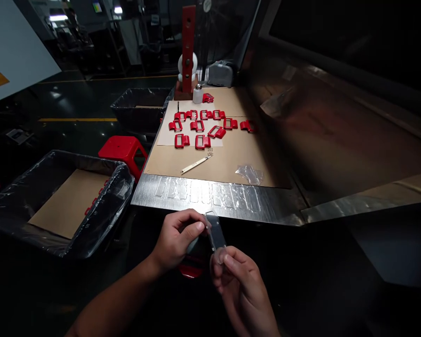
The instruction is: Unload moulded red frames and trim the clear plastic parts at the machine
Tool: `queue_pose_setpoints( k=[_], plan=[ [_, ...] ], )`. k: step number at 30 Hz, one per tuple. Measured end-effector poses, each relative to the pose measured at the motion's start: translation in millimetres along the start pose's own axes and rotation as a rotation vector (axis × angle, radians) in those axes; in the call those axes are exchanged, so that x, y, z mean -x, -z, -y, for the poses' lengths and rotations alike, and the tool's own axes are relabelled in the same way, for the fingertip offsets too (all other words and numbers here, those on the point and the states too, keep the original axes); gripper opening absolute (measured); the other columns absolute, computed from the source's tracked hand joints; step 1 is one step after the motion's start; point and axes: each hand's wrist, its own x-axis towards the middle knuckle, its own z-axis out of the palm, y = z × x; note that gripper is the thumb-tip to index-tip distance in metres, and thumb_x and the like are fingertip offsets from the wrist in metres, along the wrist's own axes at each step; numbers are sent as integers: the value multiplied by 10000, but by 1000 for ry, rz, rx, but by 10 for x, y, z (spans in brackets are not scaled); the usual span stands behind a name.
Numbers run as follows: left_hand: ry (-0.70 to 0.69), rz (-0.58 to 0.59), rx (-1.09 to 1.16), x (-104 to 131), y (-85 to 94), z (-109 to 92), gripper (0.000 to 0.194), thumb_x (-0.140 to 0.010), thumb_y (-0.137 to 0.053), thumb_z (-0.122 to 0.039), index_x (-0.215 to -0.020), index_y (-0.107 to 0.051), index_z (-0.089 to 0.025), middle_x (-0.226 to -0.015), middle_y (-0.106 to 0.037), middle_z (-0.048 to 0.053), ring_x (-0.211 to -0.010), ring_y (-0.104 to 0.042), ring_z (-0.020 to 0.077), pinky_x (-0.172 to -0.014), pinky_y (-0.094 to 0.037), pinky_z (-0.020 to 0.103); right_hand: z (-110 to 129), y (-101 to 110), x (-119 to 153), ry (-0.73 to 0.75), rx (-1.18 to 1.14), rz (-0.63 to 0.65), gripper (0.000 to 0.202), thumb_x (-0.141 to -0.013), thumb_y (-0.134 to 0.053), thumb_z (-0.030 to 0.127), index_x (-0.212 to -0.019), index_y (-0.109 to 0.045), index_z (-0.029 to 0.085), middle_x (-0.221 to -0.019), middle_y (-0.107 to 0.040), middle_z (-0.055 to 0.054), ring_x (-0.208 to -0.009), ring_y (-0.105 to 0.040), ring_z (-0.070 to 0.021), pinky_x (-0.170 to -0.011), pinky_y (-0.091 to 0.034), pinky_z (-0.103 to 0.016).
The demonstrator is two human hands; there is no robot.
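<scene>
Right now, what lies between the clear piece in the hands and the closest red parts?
In the head view, a row of thin clear pieces on the metal edge, then brown cardboard with a pale stick lying on it.

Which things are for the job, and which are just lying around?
Probably for the job:
clear plastic piece, held by the left hand and right hand
clear flat pieces on the metal edge
red frames

Seemingly just lying about:
red stool
crumpled plastic

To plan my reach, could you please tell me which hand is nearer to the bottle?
The left hand: across the table from the bottle; the right hand is farther back and rightward.
</scene>
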Motion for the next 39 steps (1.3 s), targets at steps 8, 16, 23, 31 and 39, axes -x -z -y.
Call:
queue_pose_setpoints(
  k=[8,16,23,31,39],
  plan=[
    [4,-18,-28,77,123,-70,213,-901,-717,-333,-830,-709,-132,-793,-680,63,-740,-619,166,-712,-492,257,-43,-94,15,-66,-45,42,302,-821,-778,418,-692,-652,176,-642,-570,-8,-549,-471,-97,-513,-387,-217],
    [43,3,22,81,150,-58,199,-873,-727,-295,-762,-676,-139,-738,-656,38,-678,-583,140,-657,-465,233,-42,-65,49,2,5,86,306,-825,-778,404,-663,-659,172,-621,-579,-17,-557,-474,-107,-526,-389,-235],
    [64,40,52,139,160,-29,161,-887,-720,-293,-840,-705,-139,-769,-663,43,-700,-600,150,-658,-473,237,-71,-8,71,51,32,86,268,-846,-765,385,-699,-683,177,-621,-589,-13,-564,-477,-112,-547,-376,-250],
    [245,60,275,126,79,91,191,-819,-747,-257,-729,-641,-126,-668,-603,32,-592,-535,119,-555,-424,213,-62,21,173,288,156,161,199,-924,-686,316,-759,-698,206,-679,-595,-23,-693,-539,-167,-687,-446,-327],
    [912,35,669,532,-187,635,177,-752,-691,-270,-793,-582,-136,-656,-497,-9,-500,-438,73,-426,-280,157,-68,65,281,578,509,17,140,-921,-676,119,-941,-751,236,-901,-687,-60,-961,-631,-222,-844,-516,-379]
  ],
)
